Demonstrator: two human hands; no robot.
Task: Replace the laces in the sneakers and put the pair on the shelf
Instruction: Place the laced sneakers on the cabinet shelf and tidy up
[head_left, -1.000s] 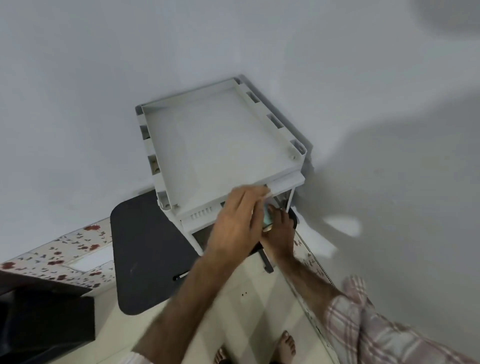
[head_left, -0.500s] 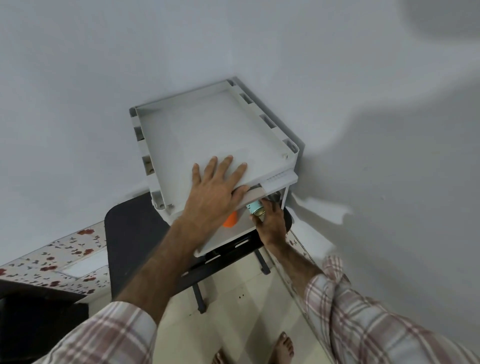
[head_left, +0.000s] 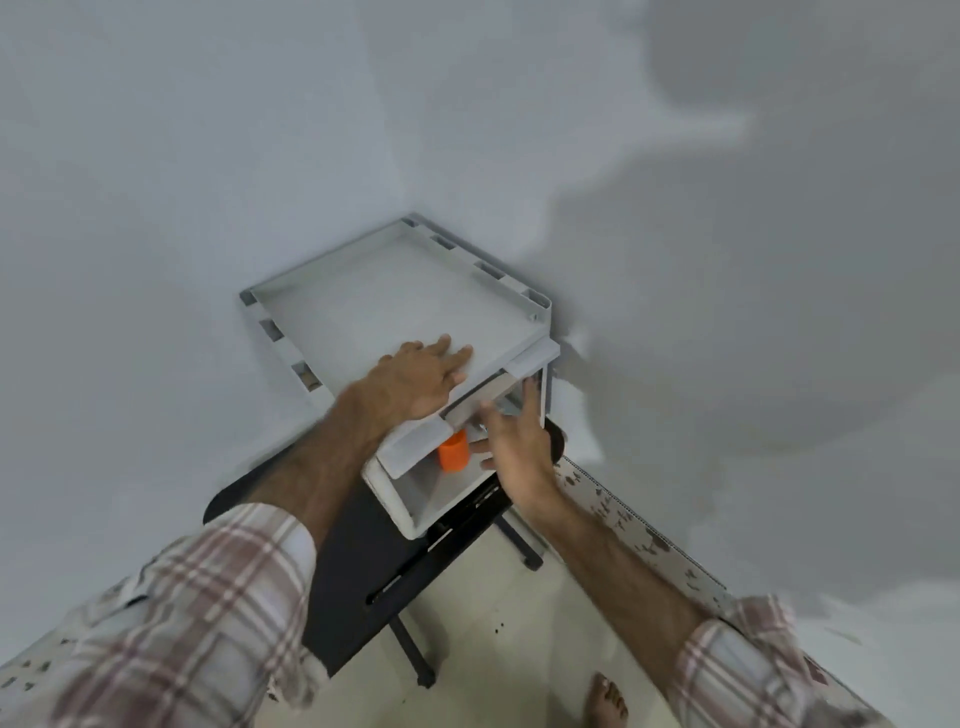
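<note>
Sneakers are nowhere in view, nor any laces, so the pair's whereabouts cannot be told from here; what shows is one white shelf unit (head_left: 415, 306) standing on the far end of a black bench (head_left: 358, 561) in the corner of the room. Its top tray is bare apart from the left hand (head_left: 423, 382), which lies flat near the tray's front edge, fingers straight, pressing down. Below that edge a drawer (head_left: 415, 499) stands pulled out toward the person, and one orange cylinder (head_left: 453, 451) (a cap or small cup, too blurred to say) sits inside it.

The right hand (head_left: 511, 441) hovers at the drawer's right side with fingers spread and nothing in them. Half a second ago it was curled round a small teal-topped object at the mouth of that compartment; that object is now out of sight, so it was probably dropped inside or behind the front panel. The left hand has stayed planted on the tray throughout.

My reading: this is tidying or fetching at the shelf, not lacing, and the shelf is not yet carrying shoes.

Count: two hands, one shelf unit, one open drawer, one orange item, one bench, one bare foot (head_left: 607, 701) on the floor.
</note>
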